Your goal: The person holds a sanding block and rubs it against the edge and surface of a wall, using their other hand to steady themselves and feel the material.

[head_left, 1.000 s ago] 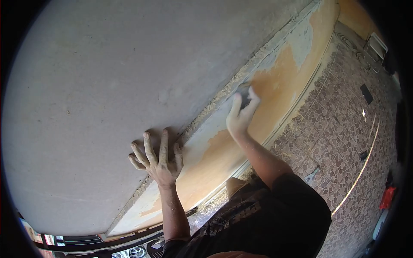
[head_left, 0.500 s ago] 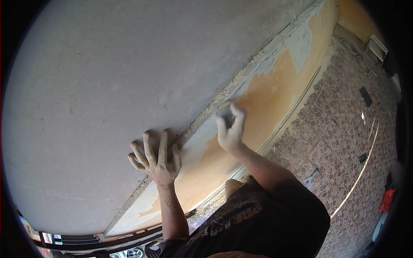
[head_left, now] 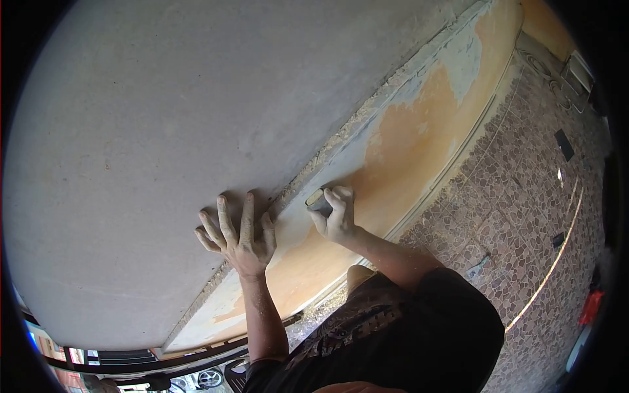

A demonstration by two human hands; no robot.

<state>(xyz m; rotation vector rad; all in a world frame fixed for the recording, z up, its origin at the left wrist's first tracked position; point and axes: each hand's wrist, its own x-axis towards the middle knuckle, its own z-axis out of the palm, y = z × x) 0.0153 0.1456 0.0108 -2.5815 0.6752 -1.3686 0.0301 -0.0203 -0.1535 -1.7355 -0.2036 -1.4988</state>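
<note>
My left hand [head_left: 244, 245] lies against the smooth grey wall [head_left: 144, 150], fingers spread and dusty, with nothing in it. Its thumb is close to the rough, chipped edge [head_left: 303, 171] where the grey surface ends. To its right, my right hand [head_left: 337, 219] is closed around a small sanding block [head_left: 315, 198] with a pale yellowish end and a dark grey wrap. The block is at the lower band of wall [head_left: 406, 141], which is orange with pale grey filler patches, just beside the rough edge. Dust coats both hands.
A stone-patterned tile floor [head_left: 452, 209] runs along the wall on the right. On it lie a dark flat piece [head_left: 564, 145], a smaller dark piece [head_left: 557, 240] and a blue-grey tool [head_left: 479, 266]. A red item [head_left: 591, 307] is at the far right. Dark railings [head_left: 124, 359] show at lower left.
My right hand has moved down and left along the band with the sanding block, closer to my left hand. The left hand stays in place on the grey wall.
</note>
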